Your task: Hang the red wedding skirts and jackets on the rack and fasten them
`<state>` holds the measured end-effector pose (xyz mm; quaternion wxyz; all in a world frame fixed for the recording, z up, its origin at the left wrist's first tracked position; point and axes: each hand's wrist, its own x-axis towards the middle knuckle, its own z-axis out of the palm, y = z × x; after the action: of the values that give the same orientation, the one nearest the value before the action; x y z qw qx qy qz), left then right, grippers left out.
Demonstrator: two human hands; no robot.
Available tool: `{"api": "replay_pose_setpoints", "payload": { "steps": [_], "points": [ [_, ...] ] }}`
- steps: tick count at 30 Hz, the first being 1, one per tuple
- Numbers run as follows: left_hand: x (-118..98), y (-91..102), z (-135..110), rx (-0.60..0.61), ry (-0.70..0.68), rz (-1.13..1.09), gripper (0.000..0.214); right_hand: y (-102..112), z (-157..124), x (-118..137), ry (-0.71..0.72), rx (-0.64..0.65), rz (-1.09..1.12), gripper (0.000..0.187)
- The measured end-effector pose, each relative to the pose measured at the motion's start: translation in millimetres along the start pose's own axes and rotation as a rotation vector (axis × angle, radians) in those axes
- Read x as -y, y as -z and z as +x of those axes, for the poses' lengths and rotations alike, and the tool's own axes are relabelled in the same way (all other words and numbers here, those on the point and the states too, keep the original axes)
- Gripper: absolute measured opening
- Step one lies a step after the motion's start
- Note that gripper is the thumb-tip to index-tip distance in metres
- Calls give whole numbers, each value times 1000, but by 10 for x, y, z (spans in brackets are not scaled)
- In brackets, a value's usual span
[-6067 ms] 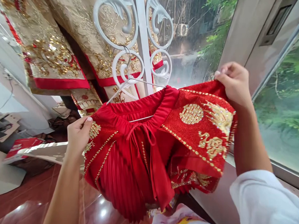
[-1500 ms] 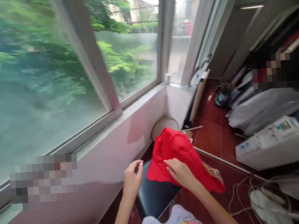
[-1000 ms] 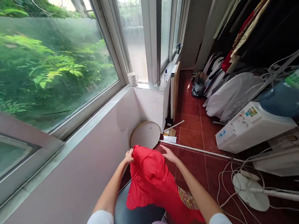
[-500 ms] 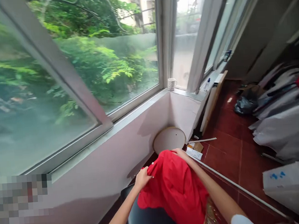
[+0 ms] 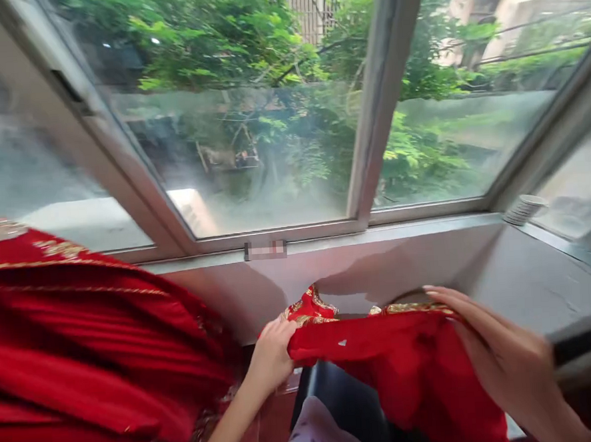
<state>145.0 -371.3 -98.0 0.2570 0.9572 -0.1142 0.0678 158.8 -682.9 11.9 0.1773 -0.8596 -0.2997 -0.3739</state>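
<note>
A red garment (image 5: pixel 414 367) with gold trim along its edge is stretched between my two hands. My left hand (image 5: pixel 274 349) is closed on its left end, near a red and gold patterned part that sticks up. At the other end, my right hand (image 5: pixel 508 348) grips the trimmed upper edge between thumb and fingers. The cloth hangs down in folds from there, and its lower part runs out of view. Under it shows a smooth black surface (image 5: pixel 343 385). To the left spreads a large pleated red garment (image 5: pixel 82 334) with gold bands, apart from my hands.
A low wall (image 5: pixel 240 291) runs ahead beneath large windows. On the sill (image 5: pixel 426 228) stand a striped cup (image 5: pixel 525 208) at the right corner and a small blurred-out item (image 5: pixel 266 250). Dark red floor (image 5: pixel 272 416) shows at the lower middle.
My view has turned left, bringing the pleated red garment in. My hands have moved apart, spreading the bunched red cloth so its gold-trimmed edge shows.
</note>
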Motion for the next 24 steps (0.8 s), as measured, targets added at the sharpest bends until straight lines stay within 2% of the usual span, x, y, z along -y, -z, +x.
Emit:
{"api": "replay_pose_setpoints", "payload": {
  "steps": [2,3,5,7,9,10,11,13,16,18,20,22,24],
  "points": [
    [284,69,-304,4,263,27,16,-258,170,168,118,81,2,30],
    [402,154,-464,-46,379,22,17,-375,252,251,149,99,-9,28],
    [577,427,-803,-226,563,5,15,-574,404,443,168,104,-53,25],
    [700,742,-1159,-362,639,-89,12,-760,521,699,187,171,-56,25],
    [820,960,-1537,-352,631,-310,9,-997,579,1029,218,381,-4,27],
    [888,1007,-1738,-322,637,-448,10,-1144,580,1218,234,518,26,29],
    [961,1011,-1949,-303,667,-581,12,-1310,565,1418,247,651,51,31],
    [1100,923,-2394,-360,837,-787,27,-1671,495,1837,272,867,124,38],
    [1206,726,-3012,-630,1104,-928,52,-2162,352,2486,318,1026,358,46],
    [1177,655,-3284,-846,1179,-851,66,-2369,264,2959,361,1062,501,42],
    [1098,655,-3392,-967,1190,-673,81,-2452,188,3491,454,1056,620,35],
    [1017,704,-3375,-930,1199,-461,92,-2426,136,4056,621,1021,749,30],
    [971,778,-3330,-852,1229,-272,91,-2332,126,4583,833,978,831,25]
  ]
}}
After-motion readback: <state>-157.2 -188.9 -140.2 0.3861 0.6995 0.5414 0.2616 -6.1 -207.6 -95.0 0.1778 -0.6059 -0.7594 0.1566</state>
